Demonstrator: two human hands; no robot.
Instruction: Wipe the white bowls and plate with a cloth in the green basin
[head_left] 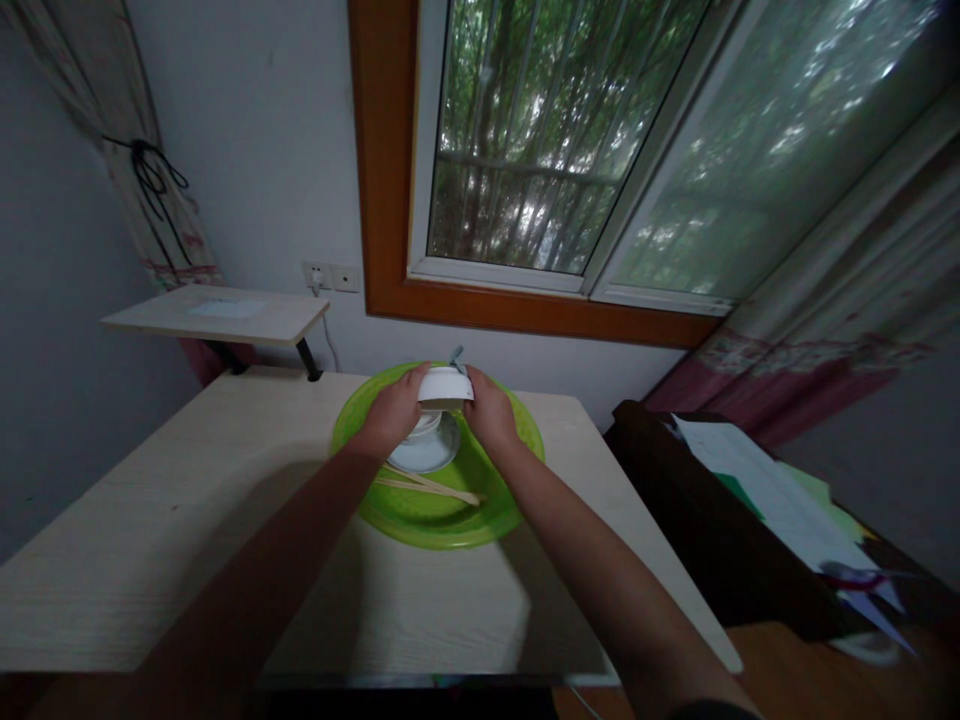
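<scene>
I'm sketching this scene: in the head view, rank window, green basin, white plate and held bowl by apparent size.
Window
Green basin
White plate and held bowl: unsure; the plate is partly hidden and the bowl may be nearer the camera.

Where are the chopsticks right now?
In the head view, the chopsticks lie inside the green basin, on its near side, just below the white plate.

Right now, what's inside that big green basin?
The basin holds a white plate, a small white dish on it, and pale chopsticks. The left hand, right hand and held bowl block part of the far side, so what lies there can't be seen.
</scene>
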